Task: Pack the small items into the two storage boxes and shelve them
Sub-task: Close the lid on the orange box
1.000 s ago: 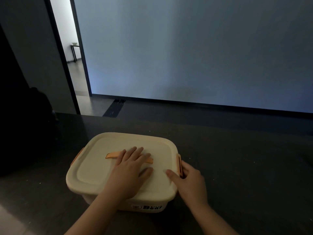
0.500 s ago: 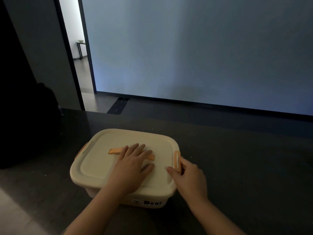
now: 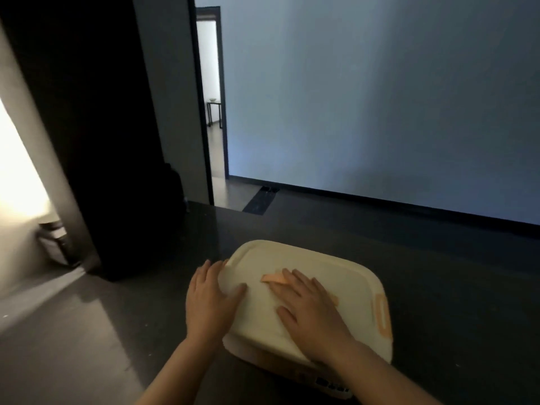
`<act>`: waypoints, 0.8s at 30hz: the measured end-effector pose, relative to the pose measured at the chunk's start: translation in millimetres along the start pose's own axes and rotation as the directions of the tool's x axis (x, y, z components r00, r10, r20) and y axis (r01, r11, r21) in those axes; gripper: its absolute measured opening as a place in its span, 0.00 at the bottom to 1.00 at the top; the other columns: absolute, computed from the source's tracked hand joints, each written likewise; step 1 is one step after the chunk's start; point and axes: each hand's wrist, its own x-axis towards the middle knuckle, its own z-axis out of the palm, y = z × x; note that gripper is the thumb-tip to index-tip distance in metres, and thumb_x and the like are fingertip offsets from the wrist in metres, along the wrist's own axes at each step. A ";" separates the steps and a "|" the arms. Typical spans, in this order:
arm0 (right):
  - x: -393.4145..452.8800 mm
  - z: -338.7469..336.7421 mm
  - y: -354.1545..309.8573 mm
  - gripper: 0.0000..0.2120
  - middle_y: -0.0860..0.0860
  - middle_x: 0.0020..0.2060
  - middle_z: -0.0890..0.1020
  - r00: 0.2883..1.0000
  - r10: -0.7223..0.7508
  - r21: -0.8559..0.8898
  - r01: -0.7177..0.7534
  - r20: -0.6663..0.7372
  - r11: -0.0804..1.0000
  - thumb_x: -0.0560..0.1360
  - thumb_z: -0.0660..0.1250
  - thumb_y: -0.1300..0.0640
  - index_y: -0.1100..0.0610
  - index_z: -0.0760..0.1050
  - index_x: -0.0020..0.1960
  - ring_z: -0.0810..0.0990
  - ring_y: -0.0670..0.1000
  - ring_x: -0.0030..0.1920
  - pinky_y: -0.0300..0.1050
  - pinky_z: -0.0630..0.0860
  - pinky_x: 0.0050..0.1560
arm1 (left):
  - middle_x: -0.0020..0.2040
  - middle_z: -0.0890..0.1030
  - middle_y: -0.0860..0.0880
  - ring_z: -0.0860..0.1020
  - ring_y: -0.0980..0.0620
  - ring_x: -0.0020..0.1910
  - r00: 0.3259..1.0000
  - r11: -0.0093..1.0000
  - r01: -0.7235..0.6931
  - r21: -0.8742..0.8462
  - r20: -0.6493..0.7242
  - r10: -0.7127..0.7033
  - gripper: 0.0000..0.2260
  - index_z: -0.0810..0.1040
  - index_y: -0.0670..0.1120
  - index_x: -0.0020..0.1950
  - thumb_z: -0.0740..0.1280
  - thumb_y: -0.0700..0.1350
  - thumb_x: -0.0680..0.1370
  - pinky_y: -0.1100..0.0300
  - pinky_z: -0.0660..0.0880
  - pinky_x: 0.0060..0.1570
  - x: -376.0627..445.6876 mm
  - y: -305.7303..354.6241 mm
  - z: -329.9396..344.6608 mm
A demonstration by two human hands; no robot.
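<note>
Two hands press the cream storage box [image 3: 306, 276]: left hand [image 3: 209, 302] at its edge, right hand [image 3: 309, 308] flat on the lid, fingers straight and slightly spread.

Dim, soft – glare at left edge

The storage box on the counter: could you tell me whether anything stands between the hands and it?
Nothing does: the left hand presses the storage box at its left edge, and the right hand lies flat on its lid.

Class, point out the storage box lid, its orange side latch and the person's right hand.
storage box lid [image 3: 327, 267]: head view, bare far part.
orange side latch [image 3: 383, 314]: head view, its middle.
right hand [image 3: 309, 308]: head view, back of hand.
</note>
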 end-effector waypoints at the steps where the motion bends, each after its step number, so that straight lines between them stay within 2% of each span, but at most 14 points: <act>1: 6.8 2.8 -0.8 0.24 0.41 0.78 0.48 1.000 0.005 -0.013 -0.004 0.022 1.000 0.80 0.48 0.41 0.37 0.51 0.76 0.45 0.44 0.77 0.46 0.38 0.73 | 0.72 0.66 0.49 0.65 0.49 0.70 0.993 0.990 0.102 -0.093 0.073 -0.095 0.35 0.63 0.51 0.73 0.71 0.60 0.70 0.48 0.65 0.68 3.0 -5.8 -3.3; 3: 15.4 6.5 -0.1 0.25 0.41 0.78 0.49 0.999 0.025 -0.032 -0.024 0.043 0.999 0.78 0.46 0.38 0.36 0.51 0.75 0.46 0.45 0.77 0.49 0.42 0.75 | 0.65 0.72 0.50 0.74 0.52 0.59 0.952 0.931 0.261 -0.254 0.226 -0.205 0.37 0.63 0.52 0.72 0.72 0.62 0.68 0.50 0.75 0.59 5.6 -9.9 -6.9; 4: 17.5 8.1 0.6 0.25 0.40 0.78 0.49 0.998 0.032 -0.039 -0.030 0.045 0.999 0.78 0.45 0.37 0.35 0.52 0.75 0.47 0.44 0.76 0.49 0.43 0.75 | 0.60 0.74 0.53 0.76 0.54 0.54 0.941 0.905 0.293 -0.308 0.260 -0.216 0.35 0.64 0.53 0.70 0.72 0.61 0.68 0.52 0.77 0.55 5.5 -10.0 -7.2; 6: 19.0 10.1 0.9 0.25 0.40 0.78 0.49 0.998 0.038 -0.052 -0.035 0.045 0.998 0.78 0.45 0.36 0.35 0.52 0.75 0.47 0.44 0.76 0.49 0.44 0.75 | 0.53 0.74 0.58 0.75 0.59 0.50 0.956 0.889 0.269 -0.372 0.216 -0.199 0.31 0.67 0.55 0.67 0.73 0.59 0.68 0.57 0.77 0.50 5.8 -9.1 -6.9; 9: 18.7 11.0 -0.2 0.24 0.39 0.77 0.49 0.999 0.041 -0.061 -0.039 0.034 0.997 0.79 0.46 0.37 0.34 0.51 0.75 0.46 0.43 0.76 0.47 0.44 0.74 | 0.59 0.74 0.55 0.74 0.57 0.54 0.980 0.887 0.200 -0.417 0.098 -0.175 0.31 0.69 0.53 0.67 0.76 0.55 0.67 0.57 0.74 0.55 5.7 -7.0 -5.6; 12: 18.1 10.7 -1.7 0.24 0.39 0.77 0.49 0.998 0.051 -0.049 -0.049 0.042 0.998 0.79 0.46 0.37 0.34 0.52 0.75 0.46 0.43 0.76 0.47 0.43 0.74 | 0.62 0.74 0.51 0.73 0.53 0.59 0.975 0.845 0.218 -0.489 0.079 -0.206 0.35 0.69 0.48 0.70 0.78 0.50 0.66 0.51 0.73 0.61 5.2 -6.6 -5.5; 14: 18.0 11.0 -1.9 0.24 0.39 0.77 0.49 0.998 0.047 -0.045 -0.045 0.046 0.998 0.79 0.46 0.37 0.34 0.52 0.75 0.46 0.43 0.76 0.47 0.43 0.75 | 0.60 0.75 0.51 0.75 0.52 0.57 0.964 0.809 0.264 -0.524 0.128 -0.232 0.33 0.70 0.48 0.68 0.78 0.47 0.65 0.51 0.75 0.58 8.0 -7.3 -7.6; 17: 18.7 11.9 -1.2 0.24 0.39 0.77 0.49 0.998 0.039 -0.035 -0.038 0.038 0.999 0.79 0.47 0.37 0.35 0.53 0.74 0.47 0.42 0.76 0.47 0.43 0.75 | 0.53 0.79 0.50 0.78 0.51 0.51 0.934 0.704 0.357 -0.614 0.249 -0.256 0.26 0.74 0.48 0.62 0.77 0.43 0.66 0.56 0.78 0.47 13.1 -6.4 -10.4; 18: 18.9 12.2 -0.9 0.24 0.39 0.77 0.49 0.999 0.039 -0.033 -0.038 0.033 0.999 0.79 0.47 0.37 0.35 0.54 0.74 0.47 0.42 0.76 0.47 0.43 0.75 | 0.52 0.79 0.50 0.79 0.51 0.51 0.935 0.698 0.353 -0.623 0.249 -0.251 0.24 0.75 0.48 0.60 0.77 0.42 0.66 0.56 0.78 0.47 13.1 -5.7 -10.3; 24: 19.2 12.1 -1.4 0.24 0.39 0.77 0.50 0.999 0.038 -0.025 -0.038 0.020 0.999 0.79 0.47 0.37 0.36 0.55 0.75 0.48 0.43 0.76 0.49 0.45 0.76 | 0.53 0.79 0.51 0.78 0.52 0.51 0.967 0.787 0.255 -0.561 0.157 -0.201 0.24 0.75 0.48 0.63 0.76 0.42 0.68 0.52 0.78 0.54 13.1 -2.9 -8.4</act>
